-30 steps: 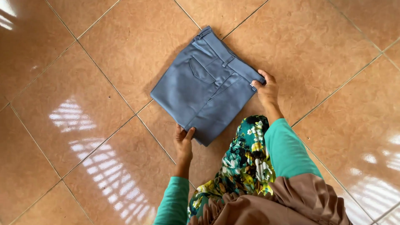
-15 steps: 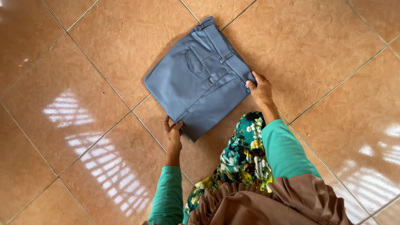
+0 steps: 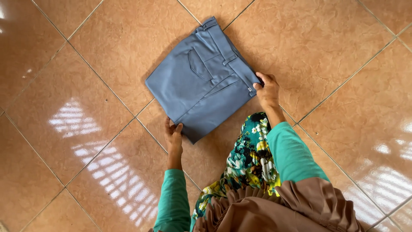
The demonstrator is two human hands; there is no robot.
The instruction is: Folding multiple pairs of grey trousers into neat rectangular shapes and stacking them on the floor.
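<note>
Folded blue trousers mid-frame on floor tiles; left hand pinches lower edge, right hand grips waistband corner. Keep edges aligned, fabric taut.

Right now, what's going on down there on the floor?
A person in green sleeves is bent over a folded pair of blue-grey trousers lying flat on the glossy tiled floor. The left hand touches the folded edge nearest the person, and the right hand rests on the waistband corner. The trousers form a compact rectangle, pocket and belt loops facing up. A floral cloth hangs between the arms.
</note>
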